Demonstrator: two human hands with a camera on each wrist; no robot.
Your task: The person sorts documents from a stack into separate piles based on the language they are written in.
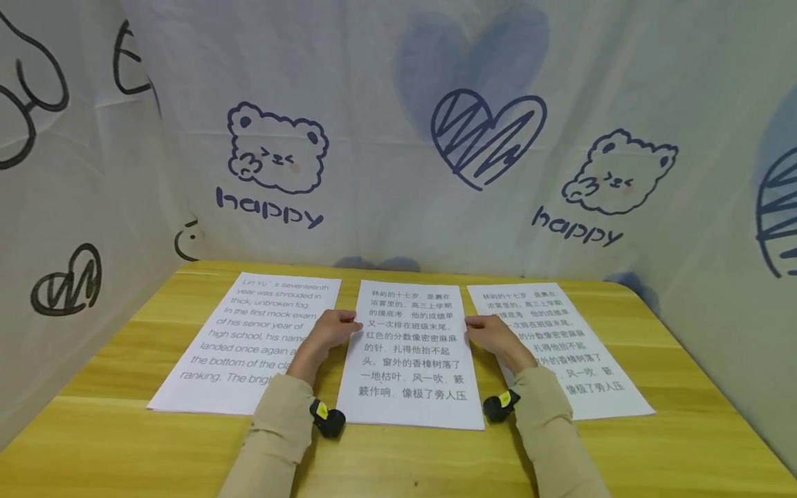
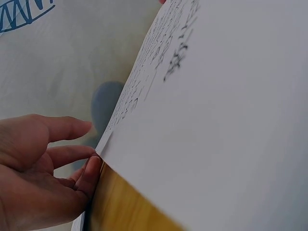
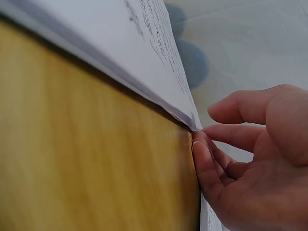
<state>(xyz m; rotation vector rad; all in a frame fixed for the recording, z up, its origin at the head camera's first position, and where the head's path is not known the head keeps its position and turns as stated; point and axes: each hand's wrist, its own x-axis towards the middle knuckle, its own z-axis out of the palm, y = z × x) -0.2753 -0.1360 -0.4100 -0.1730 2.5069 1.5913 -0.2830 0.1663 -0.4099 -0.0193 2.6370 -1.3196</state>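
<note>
A stack of white paper printed with Chinese text [image 1: 411, 346] lies in the middle of the table, its short side toward me. At its left long edge, my left hand [image 1: 325, 337] touches the paper with its fingertips; the thumb [image 2: 72, 129] stands raised, apart from the sheet, in the left wrist view. Opposite, the fingertips of my right hand [image 1: 500, 339] meet the right edge. The right wrist view shows that thumb [image 3: 236, 108] lifted off the paper, with the other fingers bent at the stack's side [image 3: 115, 72]. Both forearms overlap the outer papers in the head view.
To the left lies a paper with English text [image 1: 212, 346], partly hidden by my left arm. Another Chinese-text paper [image 1: 598, 373] is on the right. The yellow wood-grain table [image 1: 398, 463] ends at a white cloth [image 1: 373, 173] with drawn bears and hearts.
</note>
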